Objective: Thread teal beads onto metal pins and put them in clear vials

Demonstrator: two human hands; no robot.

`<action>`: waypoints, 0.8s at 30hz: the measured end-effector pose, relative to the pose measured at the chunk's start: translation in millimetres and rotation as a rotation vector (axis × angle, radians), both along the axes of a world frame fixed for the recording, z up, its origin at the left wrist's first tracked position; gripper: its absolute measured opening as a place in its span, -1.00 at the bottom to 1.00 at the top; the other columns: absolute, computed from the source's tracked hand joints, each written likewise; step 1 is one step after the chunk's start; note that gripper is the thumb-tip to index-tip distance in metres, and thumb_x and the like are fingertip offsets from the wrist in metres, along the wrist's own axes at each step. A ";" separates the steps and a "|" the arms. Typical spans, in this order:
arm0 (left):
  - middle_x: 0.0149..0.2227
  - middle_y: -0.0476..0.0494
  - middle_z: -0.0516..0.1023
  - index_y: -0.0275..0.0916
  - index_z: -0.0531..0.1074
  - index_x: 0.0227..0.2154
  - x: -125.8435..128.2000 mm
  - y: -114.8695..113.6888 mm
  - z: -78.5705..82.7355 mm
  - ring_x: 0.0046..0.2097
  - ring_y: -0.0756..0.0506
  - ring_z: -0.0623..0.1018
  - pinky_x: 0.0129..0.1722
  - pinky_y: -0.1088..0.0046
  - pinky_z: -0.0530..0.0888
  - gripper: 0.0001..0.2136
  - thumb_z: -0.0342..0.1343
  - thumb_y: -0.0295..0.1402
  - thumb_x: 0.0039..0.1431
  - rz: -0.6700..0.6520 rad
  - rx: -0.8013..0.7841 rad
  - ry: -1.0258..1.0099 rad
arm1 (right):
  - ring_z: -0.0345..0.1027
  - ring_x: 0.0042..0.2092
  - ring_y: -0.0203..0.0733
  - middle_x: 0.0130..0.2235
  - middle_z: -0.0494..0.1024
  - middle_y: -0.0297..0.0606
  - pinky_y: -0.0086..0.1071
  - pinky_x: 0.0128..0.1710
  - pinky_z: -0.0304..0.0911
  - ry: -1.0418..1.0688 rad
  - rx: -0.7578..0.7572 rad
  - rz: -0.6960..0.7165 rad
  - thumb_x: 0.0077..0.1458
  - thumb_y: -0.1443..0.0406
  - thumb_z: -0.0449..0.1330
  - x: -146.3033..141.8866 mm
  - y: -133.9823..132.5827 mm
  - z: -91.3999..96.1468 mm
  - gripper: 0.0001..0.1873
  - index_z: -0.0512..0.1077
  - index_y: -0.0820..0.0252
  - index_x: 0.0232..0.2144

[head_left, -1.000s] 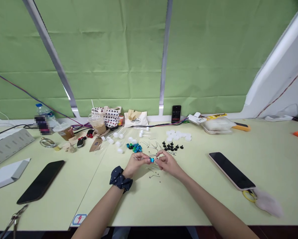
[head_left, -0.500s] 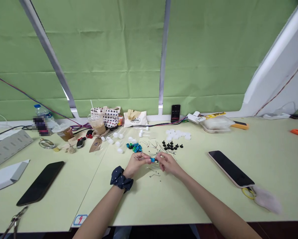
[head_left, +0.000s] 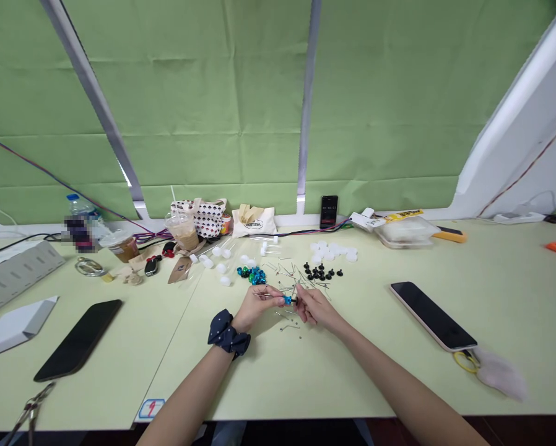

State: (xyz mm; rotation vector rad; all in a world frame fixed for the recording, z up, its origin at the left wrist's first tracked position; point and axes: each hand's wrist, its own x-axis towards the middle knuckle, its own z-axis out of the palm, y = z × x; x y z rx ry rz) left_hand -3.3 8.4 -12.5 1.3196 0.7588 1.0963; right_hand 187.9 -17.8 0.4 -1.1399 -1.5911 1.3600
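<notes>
Between the thumb and fingers of my left hand (head_left: 264, 303) is a small shiny blue part (head_left: 287, 300). A thin metal rod sticks out of the same grip toward the left. My right hand (head_left: 315, 306) is closed at the right end of the blue part, its fingertips on a small black piece (head_left: 294, 301) that meets it. Just beyond my hands are a heap of blue and green parts (head_left: 254, 275), a group of black flanged pieces (head_left: 322, 271) and scattered bent metal rods (head_left: 287, 271). A few more rods (head_left: 290, 327) lie nearer to me.
White caps (head_left: 332, 251) lie behind the black pieces, with more white-capped clear tubes (head_left: 220, 253) to the left. Phones flank my arms: a black one (head_left: 78, 339) and a pale-edged one (head_left: 431, 314). Drink cups (head_left: 182, 232), a pouch (head_left: 254, 222) and a plastic box (head_left: 408, 233) line the back.
The fingers of my right hand have shifted slightly at the black end of the blue part. My left hand keeps its grip. The whole view has moved a little.
</notes>
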 end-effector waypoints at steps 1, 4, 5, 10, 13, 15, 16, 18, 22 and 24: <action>-0.38 -0.16 0.57 -0.33 0.49 -0.50 0.2 -0.1 0.2 -0.38 -0.06 0.54 -0.28 0.37 0.46 -0.79 0.34 -0.33 -0.21 0.010 0.003 0.002 | 0.04 -0.75 -0.41 -0.73 0.32 -0.43 -0.53 -0.74 -0.07 0.006 0.006 0.000 0.06 -0.13 -0.05 0.2 0.1 -0.3 -0.48 0.30 0.21 -0.47; -0.39 -0.17 0.57 -0.33 0.49 -0.50 0.5 -0.4 1.0 -0.39 -0.06 0.53 -0.30 0.38 0.46 -0.78 0.34 -0.32 -0.21 0.029 0.008 0.015 | 0.07 -0.72 -0.43 -0.68 0.36 -0.48 -0.55 -0.72 -0.04 0.027 0.044 0.026 -0.03 -0.09 0.12 0.5 0.6 -1.2 -0.55 0.28 0.18 -0.39; -0.39 -0.17 0.57 -0.34 0.49 -0.50 0.6 -0.5 1.2 -0.39 -0.06 0.53 -0.30 0.38 0.46 -0.78 0.34 -0.31 -0.21 0.028 0.008 0.020 | 0.06 -0.73 -0.43 -0.70 0.34 -0.46 -0.55 -0.73 -0.05 0.023 0.036 0.024 -0.01 -0.10 0.08 0.5 0.7 -1.6 -0.54 0.28 0.20 -0.44; -0.39 -0.16 0.57 -0.33 0.49 -0.51 1.0 -0.4 1.4 -0.38 -0.07 0.54 -0.30 0.37 0.47 -0.78 0.34 -0.31 -0.21 0.030 0.010 0.013 | 0.06 -0.75 -0.42 -0.71 0.34 -0.43 -0.54 -0.74 -0.05 0.032 0.010 -0.019 0.04 -0.13 -0.03 0.7 1.1 -2.3 -0.48 0.31 0.22 -0.42; -0.41 -0.15 0.57 -0.32 0.49 -0.50 0.9 -0.5 1.5 -0.39 -0.07 0.54 -0.31 0.38 0.46 -0.79 0.33 -0.31 -0.19 0.019 0.005 0.017 | 0.10 -0.71 -0.43 -0.66 0.37 -0.47 -0.55 -0.72 -0.01 0.048 0.055 0.025 -0.05 -0.08 0.14 0.8 1.3 -2.3 -0.55 0.28 0.18 -0.38; -0.41 -0.15 0.57 -0.32 0.49 -0.50 1.0 -0.7 1.6 -0.39 -0.07 0.54 -0.31 0.37 0.46 -0.79 0.33 -0.31 -0.19 0.016 0.005 0.021 | 0.08 -0.74 -0.43 -0.70 0.35 -0.42 -0.54 -0.73 -0.04 0.026 0.030 0.021 0.03 -0.13 0.00 0.8 1.9 -2.8 -0.49 0.28 0.21 -0.49; -0.40 -0.15 0.57 -0.33 0.49 -0.50 1.1 -0.9 1.7 -0.39 -0.07 0.54 -0.31 0.37 0.46 -0.79 0.33 -0.31 -0.18 0.017 0.004 0.019 | 0.05 -0.75 -0.43 -0.72 0.34 -0.40 -0.54 -0.74 -0.06 0.019 0.016 0.010 0.07 -0.14 -0.08 0.9 2.1 -3.0 -0.45 0.28 0.22 -0.52; -0.41 -0.15 0.57 -0.33 0.48 -0.50 1.3 -1.1 1.9 -0.39 -0.07 0.54 -0.30 0.37 0.46 -0.80 0.32 -0.32 -0.17 0.019 0.007 0.011 | 0.06 -0.75 -0.43 -0.70 0.36 -0.41 -0.54 -0.75 -0.05 0.034 0.011 0.001 0.06 -0.13 -0.05 1.5 2.3 -3.0 -0.47 0.29 0.22 -0.45; -0.43 -0.14 0.57 -0.33 0.48 -0.51 1.5 -1.3 2.9 -0.41 -0.06 0.54 -0.33 0.38 0.45 -0.80 0.32 -0.32 -0.17 0.008 -0.005 0.005 | 0.11 -0.71 -0.44 -0.64 0.39 -0.46 -0.56 -0.71 0.02 0.066 0.056 0.049 -0.05 -0.06 0.17 3.1 2.2 -2.9 -0.57 0.27 0.18 -0.38; -0.43 -0.13 0.57 -0.33 0.48 -0.51 1.6 -1.5 3.8 -0.42 -0.06 0.54 -0.34 0.38 0.45 -0.79 0.33 -0.30 -0.18 0.005 -0.010 0.005 | 0.09 -0.73 -0.43 -0.68 0.36 -0.41 -0.54 -0.73 -0.01 0.049 0.035 0.029 0.04 -0.11 0.00 3.1 2.8 -4.0 -0.50 0.28 0.22 -0.49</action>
